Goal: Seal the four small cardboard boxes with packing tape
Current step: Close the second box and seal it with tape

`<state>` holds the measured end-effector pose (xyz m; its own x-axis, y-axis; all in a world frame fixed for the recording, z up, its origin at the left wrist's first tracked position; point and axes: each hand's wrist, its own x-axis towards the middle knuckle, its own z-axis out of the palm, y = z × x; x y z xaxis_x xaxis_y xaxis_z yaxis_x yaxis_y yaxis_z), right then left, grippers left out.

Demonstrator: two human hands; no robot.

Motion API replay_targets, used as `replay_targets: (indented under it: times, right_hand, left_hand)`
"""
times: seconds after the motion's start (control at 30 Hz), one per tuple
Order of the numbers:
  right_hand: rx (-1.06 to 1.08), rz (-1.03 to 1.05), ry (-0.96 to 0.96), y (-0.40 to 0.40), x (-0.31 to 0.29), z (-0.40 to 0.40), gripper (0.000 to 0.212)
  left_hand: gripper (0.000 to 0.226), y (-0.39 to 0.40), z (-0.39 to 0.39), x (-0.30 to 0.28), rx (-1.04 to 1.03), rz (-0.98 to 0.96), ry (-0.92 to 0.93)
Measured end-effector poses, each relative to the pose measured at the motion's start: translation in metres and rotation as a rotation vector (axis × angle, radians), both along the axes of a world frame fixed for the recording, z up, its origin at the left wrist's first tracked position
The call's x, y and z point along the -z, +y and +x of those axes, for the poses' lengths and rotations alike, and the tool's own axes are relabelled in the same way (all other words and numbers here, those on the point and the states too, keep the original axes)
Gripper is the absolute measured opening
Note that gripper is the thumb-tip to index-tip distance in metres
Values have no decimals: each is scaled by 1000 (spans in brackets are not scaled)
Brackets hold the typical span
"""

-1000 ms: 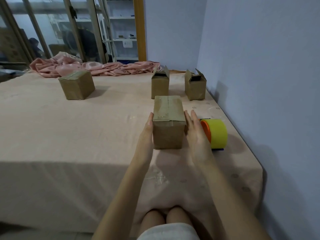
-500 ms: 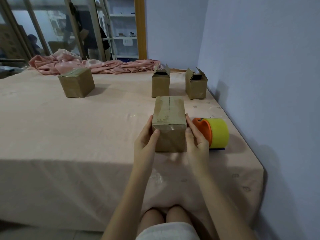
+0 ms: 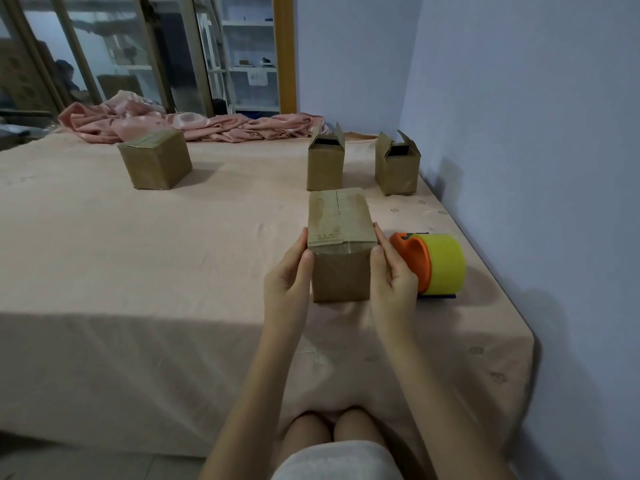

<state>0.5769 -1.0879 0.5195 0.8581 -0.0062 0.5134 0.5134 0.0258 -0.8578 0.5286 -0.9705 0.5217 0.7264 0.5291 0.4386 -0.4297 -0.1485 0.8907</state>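
A box [image 3: 341, 249] near the counter's [image 3: 173, 258] right edge was gripped between the left hand [image 3: 289, 284] and right hand [image 3: 393, 282], fingers closed on its sides; small printing on its taped top was unreadable. A tape dispenser [image 3: 433, 265] lay just right.

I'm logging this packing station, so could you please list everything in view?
Closed boxes: 2, brown; one held, one far left.
Open boxes: 2, brown; far side, one centre, one by the wall.
Tape dispenser: 1, orange with yellow roll; right of the held box.
Tablecloth: 1, peach; covers the table.
Cloth: 1, pink; bunched at the far edge.
Shelves: white; behind the glass.
Left hand, right hand: on the held box's sides.
Knees: 2, bottom.
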Motion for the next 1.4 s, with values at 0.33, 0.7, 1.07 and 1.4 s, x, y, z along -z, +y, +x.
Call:
replay_targets:
  times: [0.33, 0.7, 1.07, 1.4]
  right_hand:
    - [-6, 41, 8, -6, -5, 3, 35]
    - [-74, -54, 115, -14, -28, 7, 20]
    - [62, -112, -1, -15, -22, 10, 39]
    - [144, -121, -5, 1, -13, -1, 70]
  left_hand:
    - [34, -2, 0, -7, -65, -1, -1]
    - [51, -11, -2, -15, 27, -130, 10]
    - [34, -10, 6, -20, -228, 127, 122]
    - [58, -17, 2, -12, -296, 262, 91]
